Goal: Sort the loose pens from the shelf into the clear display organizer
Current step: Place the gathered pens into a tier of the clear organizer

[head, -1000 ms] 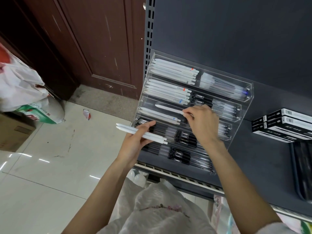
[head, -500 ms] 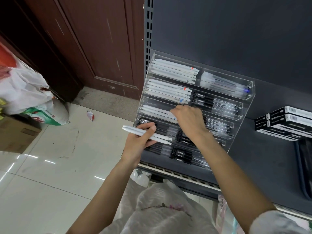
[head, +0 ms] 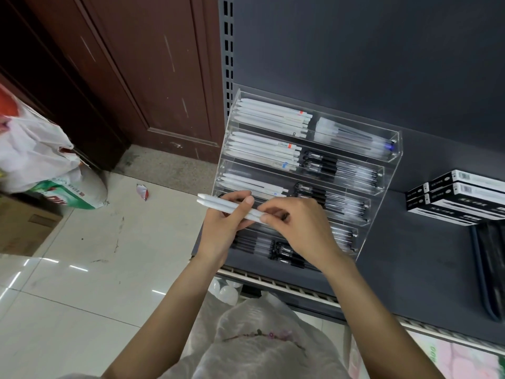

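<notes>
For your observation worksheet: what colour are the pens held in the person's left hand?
White, seen clearly in the head view: two slim white pens in the left hand.

Black-and-white boxes (head: 456,196) on the shelf; white plastic bag (head: 32,151) on the floor.

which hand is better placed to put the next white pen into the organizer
Right, probably. The right hand already pinches the end of the white pens and sits directly over the clear organizer; the left hand is busy gripping the pens.
</notes>
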Tool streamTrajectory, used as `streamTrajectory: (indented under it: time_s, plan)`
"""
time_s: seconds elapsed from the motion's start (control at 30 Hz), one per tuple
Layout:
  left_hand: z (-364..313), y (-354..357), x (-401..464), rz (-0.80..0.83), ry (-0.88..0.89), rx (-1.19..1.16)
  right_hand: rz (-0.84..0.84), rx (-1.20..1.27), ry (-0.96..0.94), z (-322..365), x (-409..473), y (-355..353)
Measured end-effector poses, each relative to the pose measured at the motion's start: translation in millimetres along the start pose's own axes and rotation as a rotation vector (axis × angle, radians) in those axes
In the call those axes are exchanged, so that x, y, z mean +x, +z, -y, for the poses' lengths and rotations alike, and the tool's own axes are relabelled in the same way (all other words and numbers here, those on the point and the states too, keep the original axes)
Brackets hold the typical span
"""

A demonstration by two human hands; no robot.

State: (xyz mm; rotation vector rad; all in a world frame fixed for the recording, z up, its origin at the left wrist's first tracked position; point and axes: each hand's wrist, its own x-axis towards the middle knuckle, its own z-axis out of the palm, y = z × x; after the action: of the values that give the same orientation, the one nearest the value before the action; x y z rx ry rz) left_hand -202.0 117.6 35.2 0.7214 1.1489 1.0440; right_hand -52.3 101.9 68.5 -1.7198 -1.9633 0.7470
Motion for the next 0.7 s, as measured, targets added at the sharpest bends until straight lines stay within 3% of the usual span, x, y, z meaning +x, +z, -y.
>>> streamTrajectory:
  time_s: [0.1,0.2,0.27,0.47,0.7]
  plan:
    - [1,3,0,0.008,0.021,0.028,-0.123,0.051,-0.002,-11,3,-6]
    - [3,-2,2,0.012,-0.015,0.054,-0.356,-0.074,-0.014,-32,12,-15]
    - [4,-8,1,0.006,-0.063,0.063,-0.423,-0.199,-0.014,-45,20,-15]
    - [9,-22,-3,-0.150,-0.052,0.178,-0.337,-0.526,-0.173,-57,42,15]
    - [10,-29,-3,-0.150,-0.039,0.086,-0.309,-0.748,-0.251,-45,59,21]
